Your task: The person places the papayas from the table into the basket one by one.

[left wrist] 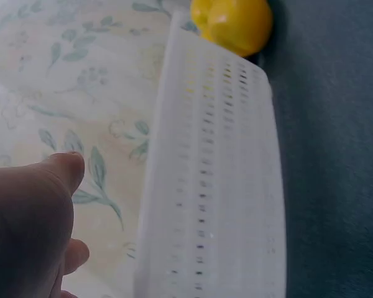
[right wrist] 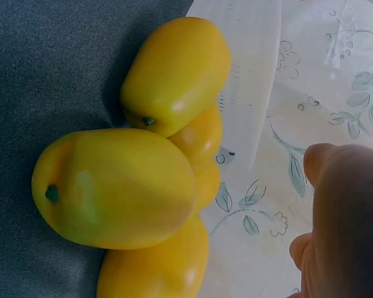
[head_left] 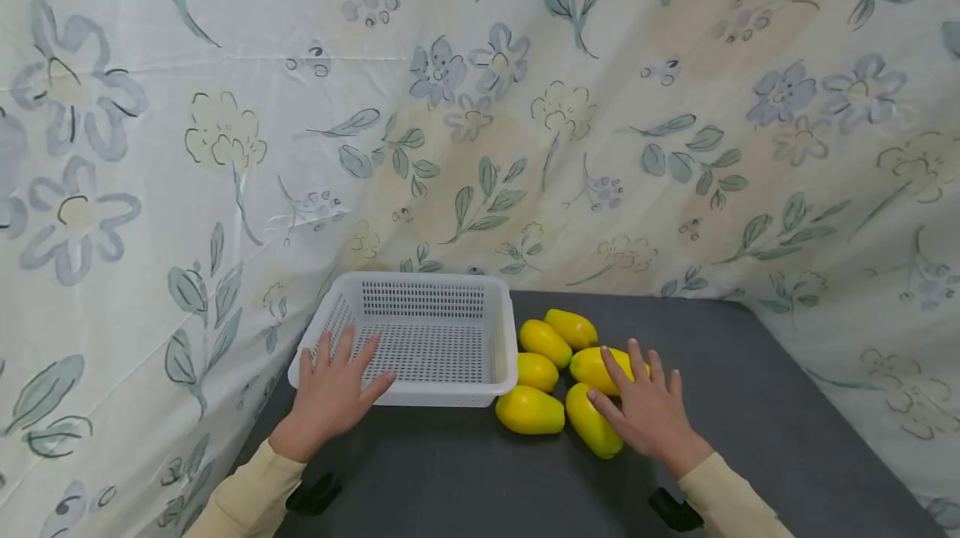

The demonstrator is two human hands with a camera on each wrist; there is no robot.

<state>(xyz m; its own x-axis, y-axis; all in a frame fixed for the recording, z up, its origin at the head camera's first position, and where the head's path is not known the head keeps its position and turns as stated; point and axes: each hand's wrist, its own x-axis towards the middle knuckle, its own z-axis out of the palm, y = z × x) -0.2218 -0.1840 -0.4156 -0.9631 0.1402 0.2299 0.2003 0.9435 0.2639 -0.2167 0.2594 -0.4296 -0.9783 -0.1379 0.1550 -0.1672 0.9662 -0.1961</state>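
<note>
My left hand (head_left: 332, 396) is spread over the near left corner of a white perforated plastic basket (head_left: 420, 395), holding nothing. Inside, the basket shows only its slotted floor. Right of it lie several yellow mango-like fruits (head_left: 530, 410), grouped close together. Over the right side of that group my right hand (head_left: 656, 411) hovers with fingers spread, covering part of two fruits. In the right wrist view, a greenish-yellow fruit (right wrist: 115, 189) with a small dark stem end lies nearest, apart from the thumb (right wrist: 336, 167). The left wrist view shows the left thumb (left wrist: 65, 171) beside the basket wall (left wrist: 217, 167).
A dark grey table (head_left: 480, 471) carries the basket and fruits. Behind and at both sides hangs a pale curtain (head_left: 480, 146) with a flower and leaf print. The basket's far side stands close to the curtain. Black bands (head_left: 313, 495) show near both wrists.
</note>
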